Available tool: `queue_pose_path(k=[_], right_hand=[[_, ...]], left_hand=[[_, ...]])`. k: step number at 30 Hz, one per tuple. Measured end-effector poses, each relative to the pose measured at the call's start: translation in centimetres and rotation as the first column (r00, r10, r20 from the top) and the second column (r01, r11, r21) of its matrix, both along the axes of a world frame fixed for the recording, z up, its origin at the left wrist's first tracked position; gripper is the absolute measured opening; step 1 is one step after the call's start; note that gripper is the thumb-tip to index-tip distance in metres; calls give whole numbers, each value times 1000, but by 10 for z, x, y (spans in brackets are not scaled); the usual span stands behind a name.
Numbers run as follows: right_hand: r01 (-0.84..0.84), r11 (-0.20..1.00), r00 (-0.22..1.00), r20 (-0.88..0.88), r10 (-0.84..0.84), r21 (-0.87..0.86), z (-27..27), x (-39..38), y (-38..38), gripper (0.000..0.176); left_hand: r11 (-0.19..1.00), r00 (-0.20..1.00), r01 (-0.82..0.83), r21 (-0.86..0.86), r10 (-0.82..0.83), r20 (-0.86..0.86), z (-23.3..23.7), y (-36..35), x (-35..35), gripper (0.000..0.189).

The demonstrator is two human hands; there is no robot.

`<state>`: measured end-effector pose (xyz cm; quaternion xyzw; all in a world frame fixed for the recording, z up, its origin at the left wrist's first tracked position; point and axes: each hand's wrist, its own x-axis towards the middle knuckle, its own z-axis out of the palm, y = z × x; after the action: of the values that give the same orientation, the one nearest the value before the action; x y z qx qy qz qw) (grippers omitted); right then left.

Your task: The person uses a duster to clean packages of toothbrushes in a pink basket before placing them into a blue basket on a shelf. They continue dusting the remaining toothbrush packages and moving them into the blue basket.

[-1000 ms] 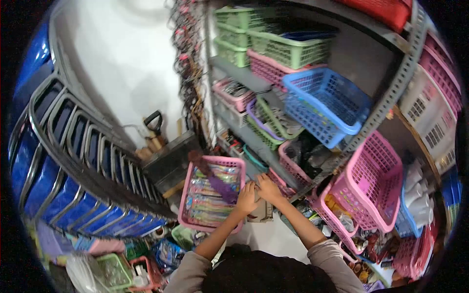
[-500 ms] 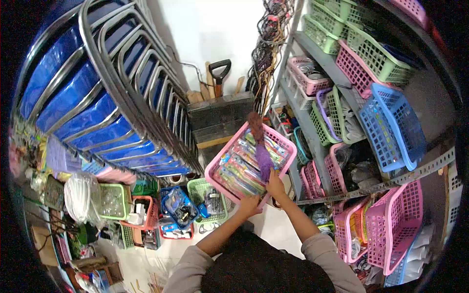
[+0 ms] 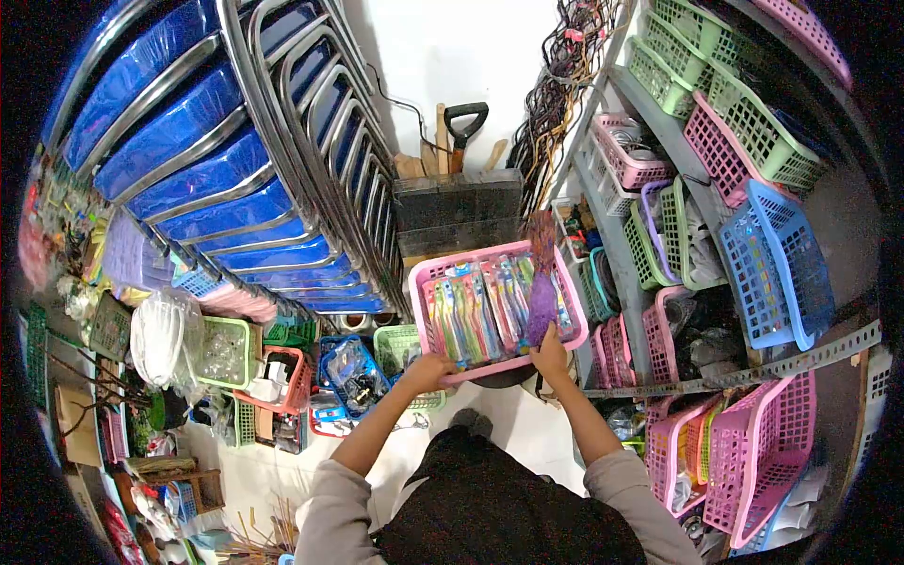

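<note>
A pink plastic basket (image 3: 586, 331) is held in front of me, tilted slightly, with packaged toothbrushes (image 3: 476, 315) lying in rows inside. My left hand (image 3: 431, 373) is closed on its near left rim. At the near right corner my right hand (image 3: 550, 354) grips the rim together with a feather duster (image 3: 542, 306). The duster's purple and brown feathers lie over the basket's right side, pointing away from me. Its handle is hidden by the hand.
Stacked blue chairs with metal frames (image 3: 217, 179) rise on the left. Shelves of plastic baskets (image 3: 777, 264) line the right. Filled bins, including a green basket (image 3: 400, 344), stand on the floor at left. A dark box (image 3: 452, 207) with wooden handles is beyond the basket.
The pink basket has turned to lie squarer in front of me and shifted slightly right. My left hand has moved left along its rim. The duster has moved right with my right hand.
</note>
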<state>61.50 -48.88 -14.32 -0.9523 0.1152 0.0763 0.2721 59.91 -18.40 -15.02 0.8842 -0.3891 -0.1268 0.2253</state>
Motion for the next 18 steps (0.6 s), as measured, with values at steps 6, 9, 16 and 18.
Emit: queue_pose_path(k=[6, 9, 16, 18], right_hand=[[63, 998, 991, 114, -65, 17, -2, -15, 14, 77], [91, 995, 978, 186, -97, 43, -12, -21, 16, 74], [102, 964, 967, 201, -154, 247, -28, -27, 8, 80], [102, 956, 962, 216, -165, 276, -43, -26, 5, 79]], left_hand=[[985, 991, -120, 122, 127, -47, -8, 22, 23, 35], [956, 952, -249, 158, 271, -144, 15, 15, 35, 50], [716, 710, -696, -57, 698, 90, -102, -25, 53, 59], [692, 691, -722, -8, 721, 41, -110, -33, 59, 61]])
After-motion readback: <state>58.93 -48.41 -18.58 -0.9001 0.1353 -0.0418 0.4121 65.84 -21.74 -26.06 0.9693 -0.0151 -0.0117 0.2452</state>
